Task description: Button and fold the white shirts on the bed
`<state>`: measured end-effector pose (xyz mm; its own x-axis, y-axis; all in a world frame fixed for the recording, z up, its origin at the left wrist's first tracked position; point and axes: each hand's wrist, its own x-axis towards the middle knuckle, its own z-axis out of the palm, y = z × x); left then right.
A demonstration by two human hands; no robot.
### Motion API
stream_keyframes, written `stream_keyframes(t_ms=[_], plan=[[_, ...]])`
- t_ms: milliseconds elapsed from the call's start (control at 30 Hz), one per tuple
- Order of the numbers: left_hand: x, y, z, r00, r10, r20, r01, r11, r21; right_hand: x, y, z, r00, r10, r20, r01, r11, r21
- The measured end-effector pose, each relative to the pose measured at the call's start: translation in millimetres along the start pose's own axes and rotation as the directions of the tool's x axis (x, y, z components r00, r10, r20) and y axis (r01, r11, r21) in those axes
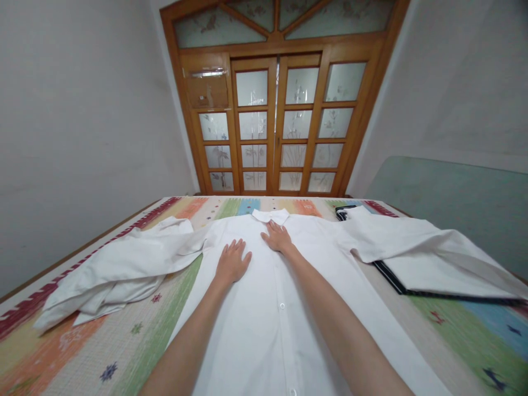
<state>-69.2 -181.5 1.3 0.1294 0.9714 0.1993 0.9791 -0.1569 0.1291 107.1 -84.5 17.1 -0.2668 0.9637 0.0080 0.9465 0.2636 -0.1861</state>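
Observation:
A white button-up shirt [264, 324] lies spread flat, front up, on a striped, many-coloured bed cover [136, 341], collar at the far end. My left hand [231, 262] rests flat on the shirt's left chest, fingers stretched out. My right hand [277, 236] lies flat just below the collar [271, 215], fingers apart. Neither hand holds anything. The shirt's left sleeve [124, 269] is bunched up on the cover to the left. Its right sleeve [412, 242] spreads out to the right.
A folded white garment with dark trim [433, 278] lies at the right, partly under the sleeve. A wooden double door with frosted glass panes [274, 124] stands beyond the bed. Plain walls close in on both sides.

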Motion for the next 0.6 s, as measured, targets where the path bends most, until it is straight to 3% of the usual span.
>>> stream_keyframes(t_ms=[333, 600], plan=[[0.7, -1.3, 1.5, 0.998, -0.055, -0.028, 0.055, 0.998, 0.001, 3.8, 2.4, 3.7, 1.000, 0.001, 0.009, -0.001, 1.000, -0.007], [-0.5, -0.3, -0.9, 0.999, -0.026, 0.024, 0.026, 1.000, 0.001, -9.7, 5.8, 6.8, 0.998, -0.065, 0.017, 0.066, 0.994, -0.083]])
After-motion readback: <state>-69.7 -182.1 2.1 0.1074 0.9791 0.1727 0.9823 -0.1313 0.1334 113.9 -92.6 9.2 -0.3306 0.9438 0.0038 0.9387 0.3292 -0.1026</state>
